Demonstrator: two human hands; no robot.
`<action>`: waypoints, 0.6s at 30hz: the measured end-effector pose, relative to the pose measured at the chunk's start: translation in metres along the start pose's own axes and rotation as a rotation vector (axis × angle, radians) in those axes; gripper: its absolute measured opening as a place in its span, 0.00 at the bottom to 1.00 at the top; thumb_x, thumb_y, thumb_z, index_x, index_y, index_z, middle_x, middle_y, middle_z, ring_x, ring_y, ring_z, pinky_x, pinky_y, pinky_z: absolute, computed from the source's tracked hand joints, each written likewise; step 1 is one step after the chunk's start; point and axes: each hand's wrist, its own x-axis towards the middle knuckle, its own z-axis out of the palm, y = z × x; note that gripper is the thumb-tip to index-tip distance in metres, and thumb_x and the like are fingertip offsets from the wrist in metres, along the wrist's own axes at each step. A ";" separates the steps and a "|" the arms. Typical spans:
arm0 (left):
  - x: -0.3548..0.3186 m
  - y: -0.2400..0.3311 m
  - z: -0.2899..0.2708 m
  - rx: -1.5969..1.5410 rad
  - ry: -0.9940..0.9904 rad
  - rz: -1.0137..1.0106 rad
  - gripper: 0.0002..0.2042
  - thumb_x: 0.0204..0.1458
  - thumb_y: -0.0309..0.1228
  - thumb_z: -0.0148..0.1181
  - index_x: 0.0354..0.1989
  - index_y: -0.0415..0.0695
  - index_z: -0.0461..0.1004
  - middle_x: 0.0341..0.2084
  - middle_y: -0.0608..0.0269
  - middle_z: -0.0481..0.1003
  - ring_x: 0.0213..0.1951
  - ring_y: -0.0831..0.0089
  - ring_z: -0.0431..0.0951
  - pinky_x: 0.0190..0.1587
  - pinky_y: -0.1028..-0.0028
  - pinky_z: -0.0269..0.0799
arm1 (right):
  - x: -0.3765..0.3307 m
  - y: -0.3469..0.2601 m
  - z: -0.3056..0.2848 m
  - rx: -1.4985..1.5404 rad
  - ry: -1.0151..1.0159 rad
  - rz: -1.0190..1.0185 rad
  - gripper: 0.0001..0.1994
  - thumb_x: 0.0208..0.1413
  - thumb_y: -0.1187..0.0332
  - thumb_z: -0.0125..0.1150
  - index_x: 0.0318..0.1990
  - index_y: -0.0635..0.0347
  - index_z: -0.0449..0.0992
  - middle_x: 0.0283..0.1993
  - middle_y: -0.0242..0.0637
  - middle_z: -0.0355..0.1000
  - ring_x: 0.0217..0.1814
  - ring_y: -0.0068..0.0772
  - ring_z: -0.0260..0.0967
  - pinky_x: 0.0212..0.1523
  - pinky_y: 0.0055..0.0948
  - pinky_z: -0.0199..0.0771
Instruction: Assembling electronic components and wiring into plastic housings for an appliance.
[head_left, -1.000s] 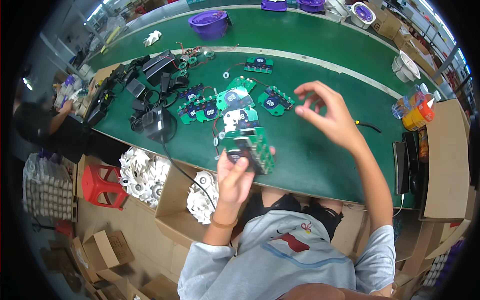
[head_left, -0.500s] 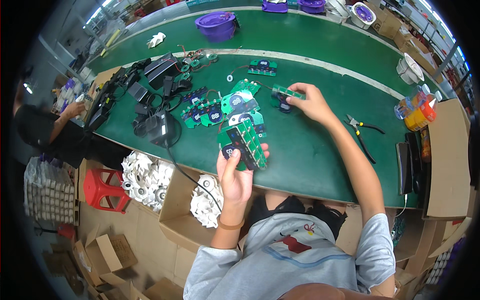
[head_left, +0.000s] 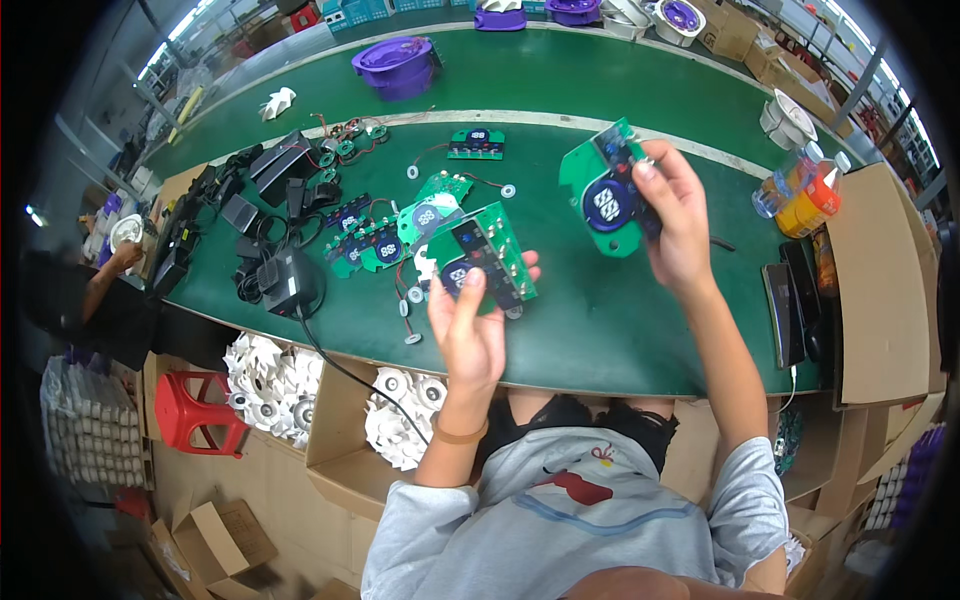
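Observation:
My left hand [head_left: 468, 335] is closed on green circuit boards [head_left: 490, 248], thumb across the front one, which has a dark round display; how many lie behind it I cannot tell. My right hand [head_left: 678, 215] grips another green circuit board [head_left: 612, 232] by its right edge. That board is raised and tilted, its round blue-black display facing up to me. Beyond my left hand, several similar boards [head_left: 430, 214] lie overlapping on the table. Small round discs on wires [head_left: 412, 338] rest beside my left hand. A single board [head_left: 477, 145] lies farther back.
Black power adapters [head_left: 290, 280] and cables crowd the left side of the green table [head_left: 600, 345]. Behind stands a purple tub [head_left: 397, 68]. Bottles [head_left: 808, 205] and an open carton [head_left: 885, 300] are at right. White fan wheels [head_left: 405, 415] fill a box below. A person [head_left: 85, 265] works at far left.
My right hand has lifted its circuit board off the table, up and to the right, and its display now faces me. My left hand keeps its boards. The whole view has shifted slightly.

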 end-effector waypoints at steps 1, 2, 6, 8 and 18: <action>-0.001 0.000 0.010 -0.063 0.009 -0.017 0.18 0.58 0.29 0.50 0.56 0.40 0.61 0.46 0.53 0.71 0.45 0.56 0.76 0.47 0.58 0.75 | -0.006 0.002 0.002 -0.017 -0.017 0.022 0.09 0.59 0.65 0.57 0.41 0.60 0.69 0.32 0.27 0.72 0.33 0.10 0.66 0.34 0.14 0.66; -0.001 -0.005 0.014 -0.084 0.031 0.016 0.17 0.58 0.27 0.50 0.55 0.40 0.61 0.45 0.55 0.72 0.44 0.60 0.76 0.46 0.60 0.75 | -0.015 0.001 0.007 -0.043 -0.031 0.056 0.10 0.59 0.64 0.57 0.40 0.60 0.70 0.32 0.27 0.72 0.33 0.10 0.65 0.34 0.14 0.66; -0.005 -0.026 0.031 -0.149 0.152 0.076 0.18 0.58 0.23 0.51 0.56 0.42 0.59 0.45 0.62 0.71 0.46 0.75 0.71 0.48 0.71 0.70 | -0.043 0.004 0.024 -0.049 -0.034 0.158 0.11 0.58 0.66 0.58 0.41 0.64 0.71 0.34 0.31 0.73 0.34 0.13 0.68 0.35 0.14 0.69; -0.009 -0.040 0.030 -0.154 0.212 0.045 0.18 0.58 0.21 0.49 0.57 0.40 0.57 0.47 0.60 0.70 0.48 0.75 0.71 0.49 0.73 0.70 | -0.051 0.012 0.033 0.040 -0.003 0.089 0.09 0.57 0.71 0.59 0.40 0.68 0.72 0.34 0.34 0.74 0.36 0.14 0.70 0.36 0.15 0.71; -0.011 -0.053 0.043 -0.256 0.271 0.079 0.20 0.60 0.44 0.37 0.48 0.41 0.68 0.42 0.59 0.73 0.45 0.69 0.74 0.49 0.67 0.69 | -0.053 0.022 0.036 -0.580 0.068 -0.111 0.09 0.49 0.70 0.67 0.34 0.65 0.76 0.25 0.34 0.75 0.27 0.15 0.67 0.23 0.15 0.61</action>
